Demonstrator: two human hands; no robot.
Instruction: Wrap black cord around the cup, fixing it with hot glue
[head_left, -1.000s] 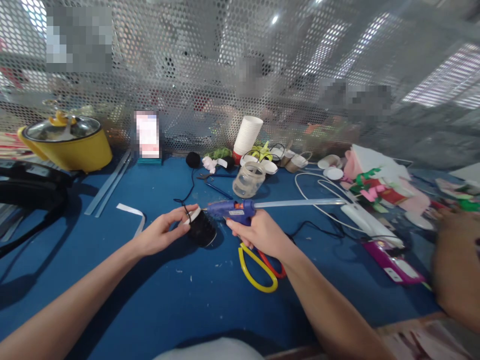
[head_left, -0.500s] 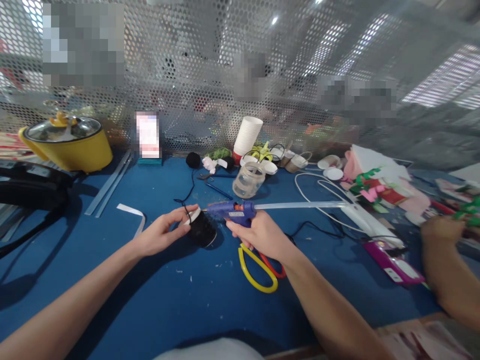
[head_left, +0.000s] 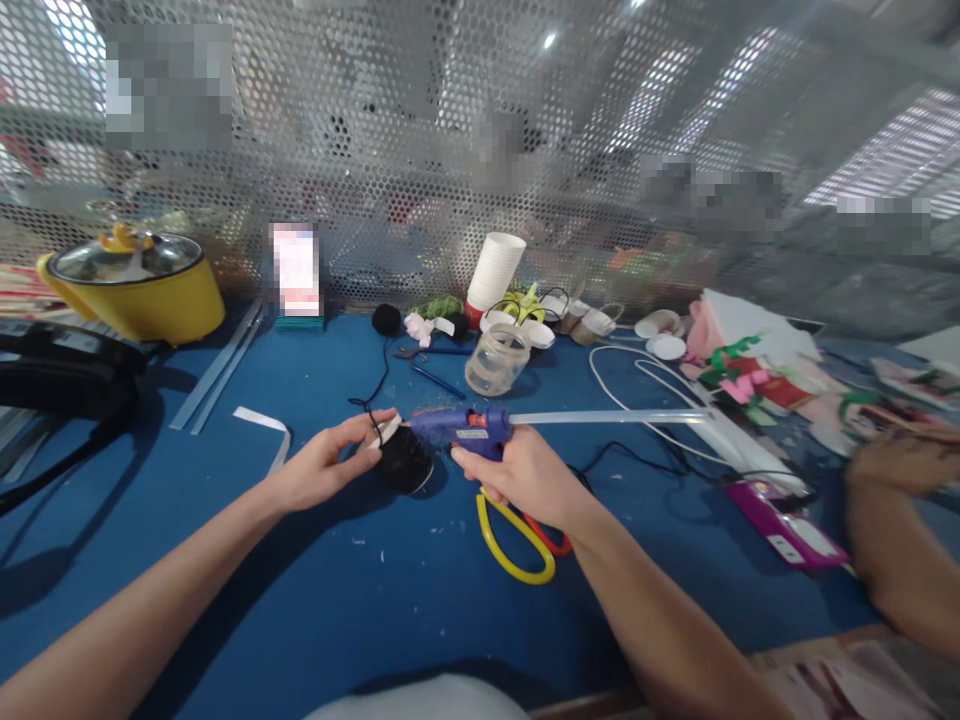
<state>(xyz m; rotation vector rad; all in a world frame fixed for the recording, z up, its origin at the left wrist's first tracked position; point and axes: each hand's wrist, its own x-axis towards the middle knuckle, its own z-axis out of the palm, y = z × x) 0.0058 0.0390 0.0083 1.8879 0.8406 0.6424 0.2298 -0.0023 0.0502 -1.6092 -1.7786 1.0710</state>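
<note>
My left hand (head_left: 330,465) pinches the white rim of a black yarn-wrapped cup (head_left: 405,462), which lies tilted on the blue table. A strand of black yarn passes over the rim near my fingertips. In my right hand (head_left: 529,475) is a blue hot glue gun (head_left: 469,428), gripped by its handle. A long clear glue stick (head_left: 607,417) sticks out of its back. The nozzle points left and meets the cup's rim by my left fingers; whether it touches cannot be made out. Scissors (head_left: 517,575) with yellow and red handles lie beneath my right hand.
A black yarn ball (head_left: 386,320), pliers (head_left: 435,378), a clear jar (head_left: 497,362) and stacked paper cups (head_left: 496,268) stand behind. A yellow pot (head_left: 142,295) and a phone (head_left: 296,268) are left. Rightward are a purple power strip (head_left: 787,525) and a co-worker's hand (head_left: 892,465).
The rear end of the glue stick has dipped slightly and the gun has shifted a little at the rim. My left hand and the cup stay nearly still. The co-worker's hand has moved.
</note>
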